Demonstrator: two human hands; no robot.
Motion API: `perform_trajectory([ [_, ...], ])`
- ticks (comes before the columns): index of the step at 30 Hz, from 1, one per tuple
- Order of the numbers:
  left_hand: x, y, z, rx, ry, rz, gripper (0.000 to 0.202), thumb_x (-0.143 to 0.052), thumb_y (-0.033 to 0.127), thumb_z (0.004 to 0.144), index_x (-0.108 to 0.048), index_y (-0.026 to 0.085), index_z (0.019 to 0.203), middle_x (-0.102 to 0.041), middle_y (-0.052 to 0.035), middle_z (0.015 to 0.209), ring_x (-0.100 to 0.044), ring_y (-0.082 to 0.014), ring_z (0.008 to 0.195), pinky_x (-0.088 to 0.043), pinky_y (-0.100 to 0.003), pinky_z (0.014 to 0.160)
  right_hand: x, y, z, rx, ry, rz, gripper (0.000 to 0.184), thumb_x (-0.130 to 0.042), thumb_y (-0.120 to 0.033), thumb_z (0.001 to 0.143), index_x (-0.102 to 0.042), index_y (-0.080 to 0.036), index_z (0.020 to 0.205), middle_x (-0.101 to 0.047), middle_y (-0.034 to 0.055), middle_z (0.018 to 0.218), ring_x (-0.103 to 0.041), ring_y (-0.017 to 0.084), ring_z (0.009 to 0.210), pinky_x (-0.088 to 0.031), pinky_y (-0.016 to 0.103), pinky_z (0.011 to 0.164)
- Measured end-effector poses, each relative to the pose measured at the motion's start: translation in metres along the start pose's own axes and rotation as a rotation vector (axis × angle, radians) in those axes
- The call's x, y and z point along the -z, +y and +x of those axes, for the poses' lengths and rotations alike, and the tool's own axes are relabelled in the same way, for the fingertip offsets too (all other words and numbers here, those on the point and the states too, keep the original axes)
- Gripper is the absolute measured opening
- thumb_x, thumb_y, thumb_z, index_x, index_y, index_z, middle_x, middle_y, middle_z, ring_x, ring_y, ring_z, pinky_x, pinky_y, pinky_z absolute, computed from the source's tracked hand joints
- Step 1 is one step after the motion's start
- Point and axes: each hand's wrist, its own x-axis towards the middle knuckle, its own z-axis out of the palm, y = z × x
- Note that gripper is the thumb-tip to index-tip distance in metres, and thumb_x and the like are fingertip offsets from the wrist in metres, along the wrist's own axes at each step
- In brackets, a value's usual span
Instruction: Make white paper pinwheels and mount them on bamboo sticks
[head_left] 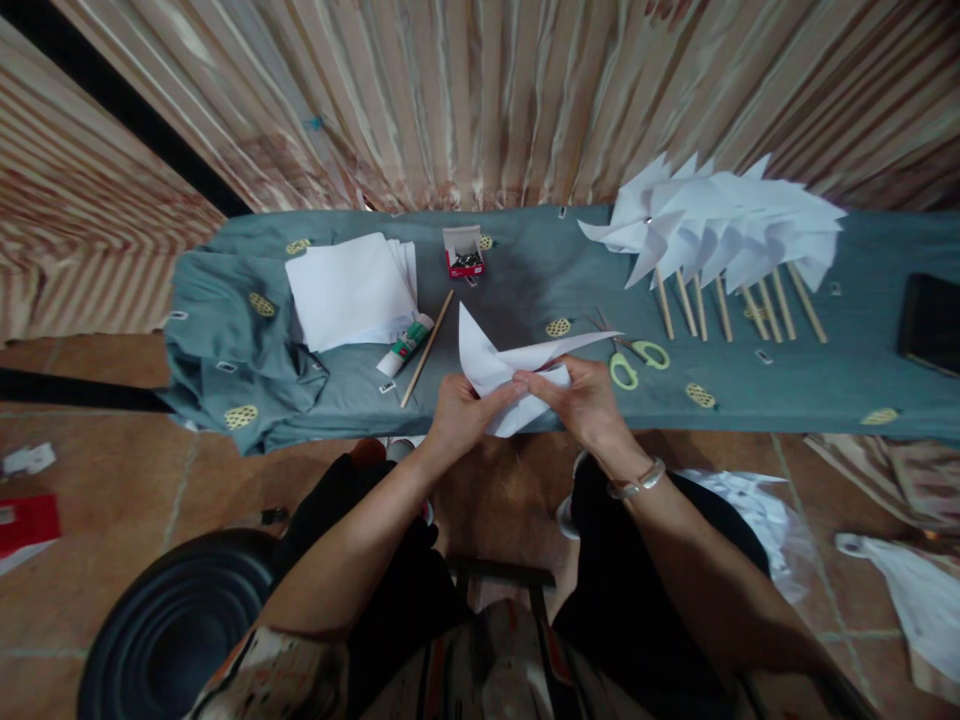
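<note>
A white paper pinwheel, its blades folded in toward the middle, is held over the table's near edge. My left hand grips its left side, thumb pressed near the centre. From the right, my right hand pinches the same paper, and the two thumbs almost meet. One long blade point sticks up at the left and another reaches right toward the scissors with pale green handles. Left of the paper lie a bare wooden stick and a green and white glue stick. My fingers beneath the paper are hidden.
A stack of white paper lies at the left of the cloth-covered table. Behind the pinwheel stands an open red box of small metal pieces. Several finished pinwheels on sticks overlap at the right. A dark object sits at the far right.
</note>
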Motion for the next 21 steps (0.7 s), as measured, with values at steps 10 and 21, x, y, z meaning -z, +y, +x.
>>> perform_trajectory([
  [10, 0.001, -0.004, 0.001, -0.02, 0.016, 0.028, 0.033, -0.084, 0.041, 0.061, -0.077, 0.011, 0.072, -0.074, -0.0053, 0.071, -0.064, -0.0152, 0.064, -0.05, -0.025, 0.059, -0.002, 0.002, 0.001, 0.011, 0.014, 0.018, 0.041, -0.08, -0.058, 0.056, -0.069, -0.019, 0.063, -0.065, -0.0001, 0.06, -0.052, 0.013, 0.056, -0.042, 0.028, 0.056],
  [21, 0.012, 0.001, -0.008, 0.129, -0.18, -0.059, 0.047, -0.085, 0.051, 0.06, -0.077, 0.011, 0.082, -0.074, -0.0074, 0.075, -0.066, -0.0187, 0.066, -0.05, -0.027, 0.061, 0.009, -0.002, -0.003, 0.003, -0.087, -0.012, 0.037, -0.08, -0.054, 0.059, -0.073, -0.019, 0.069, -0.072, 0.0028, 0.069, -0.062, 0.017, 0.064, -0.049, 0.029, 0.058],
])
